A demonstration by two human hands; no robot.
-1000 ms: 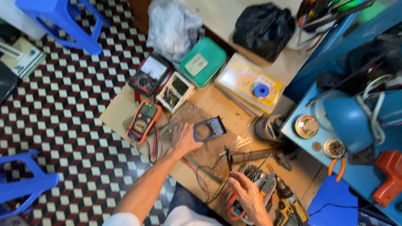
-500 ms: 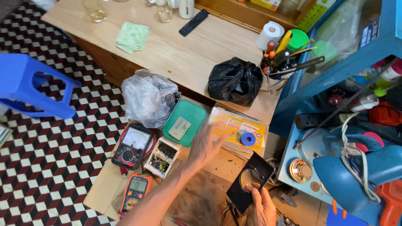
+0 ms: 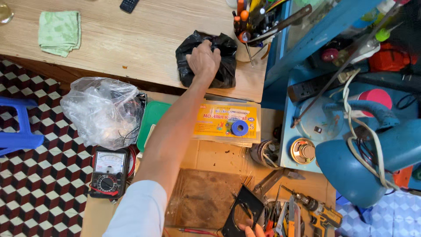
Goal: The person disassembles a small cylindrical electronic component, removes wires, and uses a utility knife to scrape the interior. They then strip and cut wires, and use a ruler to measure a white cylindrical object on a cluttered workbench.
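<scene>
Left hand [image 3: 202,59] is stretched out over the wooden table [image 3: 123,39], fingers curled down onto the top of the black plastic bag [image 3: 221,70]. Grip looks closed on the bunched plastic, but bag isn't lifted; it sits flat near the table's right front edge, just beside the tool cup [image 3: 250,26] w/ screwdrivers.

Right hand [image 3: 251,230] is barely in view at the bottom edge. Fingertips pinch the lower end of a black frame plate [image 3: 245,208] w/ a cutout, held tilted over the lower bench [image 3: 215,160]. How far the rest of that hand is shut: can't tell.

Progress, judging from layout: reach to the bag is done and a hold looks made; bag not yet raised, opened or moved off the table. The plate is in hand, not set down anywhere.

Around the arm on the lower bench: clear plastic bag [image 3: 103,109] at left edge, green box [image 3: 151,123] beside it, analog meter [image 3: 107,173] nearer the front left. Yellow kit box [image 3: 219,120] w/ a blue tape roll [image 3: 239,128] sits at the back, right under the table edge. Brown mat [image 3: 201,197] mid-bench; drill [image 3: 318,213] and pliers at front right.
</scene>
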